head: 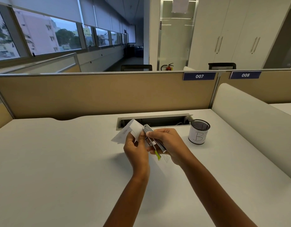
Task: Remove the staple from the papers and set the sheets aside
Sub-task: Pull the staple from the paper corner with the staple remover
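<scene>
**Both hands raised over the middle of the surface, papers and metal tool held between them**

From my feed, the white surface (59, 161) lies bare to the left of the left hand (135, 148) and all the way toward me, so there is wide open room on that side. Beyond the fingers, the cable slot (154, 121) cuts across the surface, and behind it the tan partition (100, 94) closes off the far edge. To the right of the right hand (167, 145) stands a mesh pen cup (198, 131) with a paper label marked "B", near but apart from the hand. Further right, a white side panel (247, 115) walls that edge.

The papers (128, 132) are lifted off the surface, fanned up and away to the far left of the left hand. The left fingers (133, 136) are clamped on the papers' near corner, thumb on the facing side. The right fingers (155, 133) are closed around a slim metal stapler-like tool (155, 141), which slants from the papers' corner back toward my right wrist; a yellow-green piece (157, 155) shows at its lower end. The tool's tip sits right at the pinched corner, between the two hands. I cannot make out the staple itself. A printed sheet (166, 158) shows just under the right hand.
</scene>
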The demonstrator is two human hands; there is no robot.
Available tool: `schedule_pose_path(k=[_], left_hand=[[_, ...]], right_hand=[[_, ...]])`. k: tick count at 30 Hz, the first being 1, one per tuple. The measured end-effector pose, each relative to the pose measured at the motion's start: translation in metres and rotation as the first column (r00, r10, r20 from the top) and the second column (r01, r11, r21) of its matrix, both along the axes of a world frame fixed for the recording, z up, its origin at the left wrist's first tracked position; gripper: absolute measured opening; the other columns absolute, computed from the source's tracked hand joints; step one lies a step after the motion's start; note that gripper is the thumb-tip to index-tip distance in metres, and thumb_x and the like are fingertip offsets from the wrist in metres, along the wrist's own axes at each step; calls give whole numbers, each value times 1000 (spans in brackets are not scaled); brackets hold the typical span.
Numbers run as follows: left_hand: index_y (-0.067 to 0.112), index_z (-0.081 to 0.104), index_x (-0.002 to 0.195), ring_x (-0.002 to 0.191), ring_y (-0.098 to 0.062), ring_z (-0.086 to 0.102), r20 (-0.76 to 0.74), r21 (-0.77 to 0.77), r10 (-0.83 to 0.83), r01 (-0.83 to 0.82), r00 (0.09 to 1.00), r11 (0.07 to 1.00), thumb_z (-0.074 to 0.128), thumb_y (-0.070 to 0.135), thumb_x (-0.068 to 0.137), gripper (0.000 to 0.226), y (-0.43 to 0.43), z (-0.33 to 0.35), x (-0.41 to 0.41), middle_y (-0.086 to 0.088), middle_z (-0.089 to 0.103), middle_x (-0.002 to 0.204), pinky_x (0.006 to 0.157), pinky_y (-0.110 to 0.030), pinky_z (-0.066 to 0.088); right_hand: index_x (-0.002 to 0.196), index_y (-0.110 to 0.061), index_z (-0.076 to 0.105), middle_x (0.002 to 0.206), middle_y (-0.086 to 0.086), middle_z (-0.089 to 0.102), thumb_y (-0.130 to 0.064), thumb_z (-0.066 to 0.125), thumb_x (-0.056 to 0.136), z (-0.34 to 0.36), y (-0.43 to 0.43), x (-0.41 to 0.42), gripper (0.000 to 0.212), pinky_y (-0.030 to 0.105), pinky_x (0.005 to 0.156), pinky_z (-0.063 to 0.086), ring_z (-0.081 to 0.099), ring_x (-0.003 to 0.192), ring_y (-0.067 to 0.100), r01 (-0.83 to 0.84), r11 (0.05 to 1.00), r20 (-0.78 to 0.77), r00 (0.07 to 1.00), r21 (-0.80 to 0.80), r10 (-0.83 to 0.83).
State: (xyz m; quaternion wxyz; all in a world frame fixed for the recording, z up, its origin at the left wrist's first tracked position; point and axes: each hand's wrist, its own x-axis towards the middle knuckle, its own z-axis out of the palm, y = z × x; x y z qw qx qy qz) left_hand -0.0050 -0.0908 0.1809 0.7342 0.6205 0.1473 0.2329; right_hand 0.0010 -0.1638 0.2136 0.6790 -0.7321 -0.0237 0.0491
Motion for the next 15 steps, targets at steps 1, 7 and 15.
schedule_pose_path(k=[1,7,15], left_hand=[[7,49,121,107,-29,56,-5,-13,0,0,1000,1000,54,13,84,38,0,0,0,-15,57,123,95,-45,44],[19,53,110,93,-23,58,-10,-193,-48,45,999,980,51,21,87,23,2,-2,4,-5,58,112,65,-23,54],[8,50,115,93,-25,58,-29,-76,39,-41,999,996,50,19,87,30,-2,-4,12,-16,57,122,79,-37,50]], right_hand=[[68,-13,64,67,3,65,-18,59,87,0,1,0,20,14,42,53,63,40,6,3,1000,-4,1000,4,-3],[85,0,68,69,5,66,-19,58,87,-2,1,2,22,14,46,54,64,45,7,8,1000,-23,1000,-22,-8],[80,-3,67,68,1,63,-19,57,88,-4,9,4,20,16,47,53,62,58,11,38,999,-13,999,-14,-38]])
